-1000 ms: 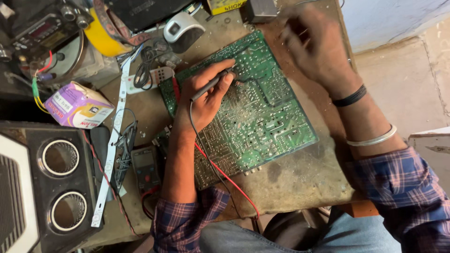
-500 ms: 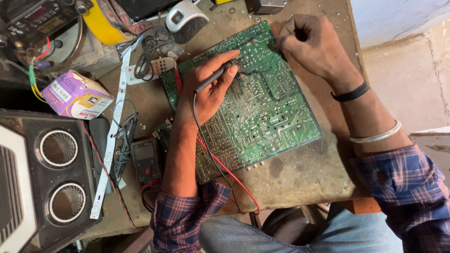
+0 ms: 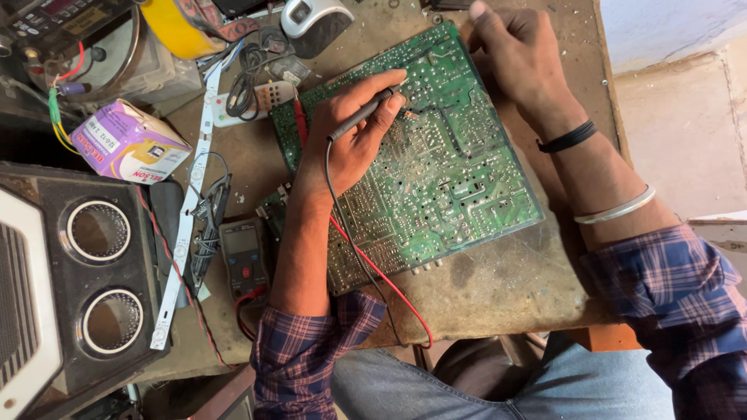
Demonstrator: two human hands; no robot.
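A speaker cabinet, multimeter and purple box crowd the frame's left. The green circuit board lies centre; left hand fingers clamp a black probe; right hand fingers curl together at the board's upper edge.

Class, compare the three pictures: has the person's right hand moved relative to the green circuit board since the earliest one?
Yes. The right hand has shifted along the green circuit board's far edge, from its right corner toward the middle, closer to the left hand holding the probe.
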